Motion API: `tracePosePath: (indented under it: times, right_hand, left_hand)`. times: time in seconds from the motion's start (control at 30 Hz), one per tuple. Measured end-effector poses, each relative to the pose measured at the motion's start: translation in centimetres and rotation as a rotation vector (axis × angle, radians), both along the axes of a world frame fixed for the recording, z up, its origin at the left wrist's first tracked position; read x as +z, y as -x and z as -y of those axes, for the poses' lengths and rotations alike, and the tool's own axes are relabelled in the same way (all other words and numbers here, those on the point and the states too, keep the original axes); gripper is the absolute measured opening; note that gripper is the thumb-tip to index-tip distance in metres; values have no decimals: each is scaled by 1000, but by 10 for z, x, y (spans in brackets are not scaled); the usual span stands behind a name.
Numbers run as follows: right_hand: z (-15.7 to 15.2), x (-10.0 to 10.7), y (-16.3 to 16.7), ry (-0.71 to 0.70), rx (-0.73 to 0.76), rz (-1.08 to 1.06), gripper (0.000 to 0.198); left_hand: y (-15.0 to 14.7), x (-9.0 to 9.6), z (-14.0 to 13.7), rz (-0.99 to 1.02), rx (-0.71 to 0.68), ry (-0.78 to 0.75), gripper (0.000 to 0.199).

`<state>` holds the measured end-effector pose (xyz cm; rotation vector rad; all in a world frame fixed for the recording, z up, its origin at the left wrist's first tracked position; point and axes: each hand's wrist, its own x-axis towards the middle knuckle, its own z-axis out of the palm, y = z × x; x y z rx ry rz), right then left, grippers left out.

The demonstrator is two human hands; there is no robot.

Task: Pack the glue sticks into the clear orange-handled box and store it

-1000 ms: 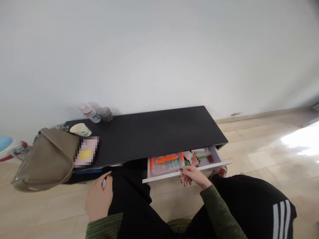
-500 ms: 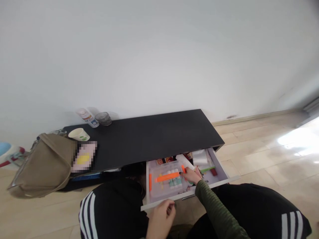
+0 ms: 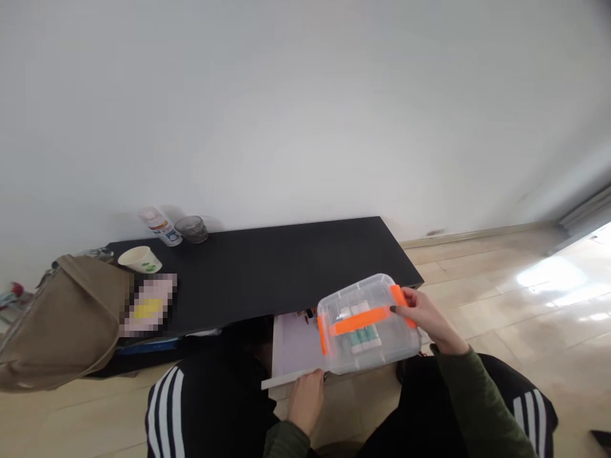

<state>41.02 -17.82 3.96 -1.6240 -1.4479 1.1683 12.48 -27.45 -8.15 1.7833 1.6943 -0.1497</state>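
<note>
My right hand (image 3: 427, 318) grips a clear plastic storage box (image 3: 341, 360) at its right end, by the orange latch and the handle's end. The box has an orange handle across its lid and an orange latch on each side. White and green packages show through the lid. It is held over the open drawer (image 3: 293, 346) and hides much of the inside. Closed at the drawer's front edge, my left hand (image 3: 308, 397) has its fingers over the white front panel (image 3: 281, 380).
A black low cabinet (image 3: 286, 264) stands against the white wall. On its left end are a spray can (image 3: 161, 226), a grey glass (image 3: 191, 229), a paper cup (image 3: 140, 259) and a brown bag (image 3: 76, 318). My knees flank the drawer.
My right hand has lifted the storage box up out of the drawer and moved it to the right. My left hand has closed onto the drawer's front edge.
</note>
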Motion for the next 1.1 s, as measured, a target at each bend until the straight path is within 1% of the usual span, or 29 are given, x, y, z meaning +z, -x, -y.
tracePosePath:
  times: [0.07,0.1,0.17,0.23,0.3,0.37,0.43,0.47,0.5,0.57,0.6,0.67,0.77,0.83,0.87,0.97,1.03,1.1]
  right_hand:
    - [-6,19,-5,15,-21,-119,30]
    - [-10,25,-5,19,-30,-171,30]
    - [-21,31,1,8,-62,-256,29]
    - [-35,30,9,-8,-92,-316,28]
    - [-52,26,18,-23,-110,-360,27]
    - [-71,21,25,-20,-120,-396,26]
    - [-92,16,32,-15,-121,-427,26]
    - [-103,14,35,-14,-114,-436,27]
    - [-113,11,39,-13,-101,-438,27]
    - [-132,5,45,-12,-62,-429,28]
    - [-140,1,48,-7,-39,-413,28]
    - [-155,-8,50,-7,-2,-328,29]
    - [-169,-20,49,-62,3,-21,33]
    - [-174,-23,49,-114,-11,174,38]
    - [-175,-23,49,-133,-8,233,41]
    - [-178,-20,51,-151,27,270,44]
    - [-181,-19,50,-138,40,230,44]
    - [-184,-21,48,-111,35,142,45]
  left_hand:
    - [-1,-1,-16,23,-7,-36,41]
    - [-1,0,-25,30,-5,-58,40]
    - [4,3,-44,41,15,-110,37]
    - [14,14,-64,82,83,-165,35]
    - [31,35,-86,196,228,-243,36]
    - [50,64,-110,399,382,-327,37]
    - [65,93,-138,536,472,-354,41]
    - [69,106,-152,556,455,-376,42]
    - [71,116,-166,530,433,-408,43]
    - [71,127,-193,415,392,-453,47]
    - [70,129,-205,350,382,-451,49]
    - [68,125,-225,272,401,-407,49]
    - [68,113,-244,301,459,-334,42]
    - [71,107,-252,357,455,-338,40]
    - [73,104,-255,385,444,-351,40]
    - [78,98,-263,475,438,-382,40]
    - [80,94,-267,516,461,-387,41]
    - [81,91,-269,541,478,-384,42]
